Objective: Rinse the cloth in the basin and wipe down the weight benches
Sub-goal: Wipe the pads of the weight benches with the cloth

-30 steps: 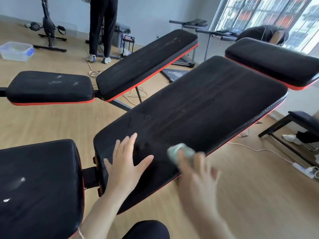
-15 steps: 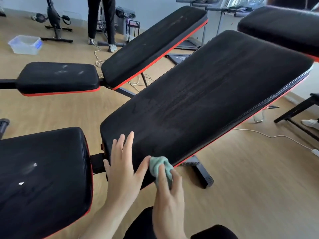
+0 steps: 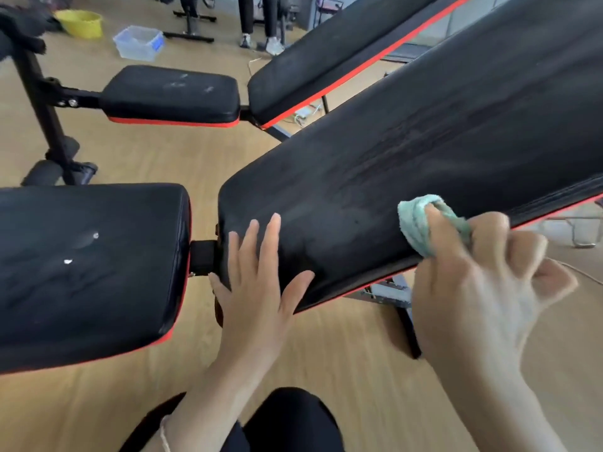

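Observation:
A black, red-trimmed weight bench has a tilted backrest (image 3: pixel 424 151) and a seat pad (image 3: pixel 91 269) with white specks. My left hand (image 3: pixel 257 282) lies flat with spread fingers on the backrest's lower end. My right hand (image 3: pixel 473 288) grips a bunched pale green cloth (image 3: pixel 416 220) and presses it against the backrest's near edge. A second bench stands behind, with its seat (image 3: pixel 169 93) and its backrest (image 3: pixel 342 53). A yellow basin (image 3: pixel 80 23) sits on the floor at the far left.
A clear plastic box (image 3: pixel 138 42) sits on the wooden floor near the yellow basin. A person's legs (image 3: pixel 257 21) stand at the back. The bench's black upright post with foam rollers (image 3: pixel 49 125) stands at the left. A white cable (image 3: pixel 303 112) lies under the far bench.
My right hand has carried the cloth rightward along the backrest's near edge, away from my left hand. The view has tipped down and left, bringing the yellow basin into sight.

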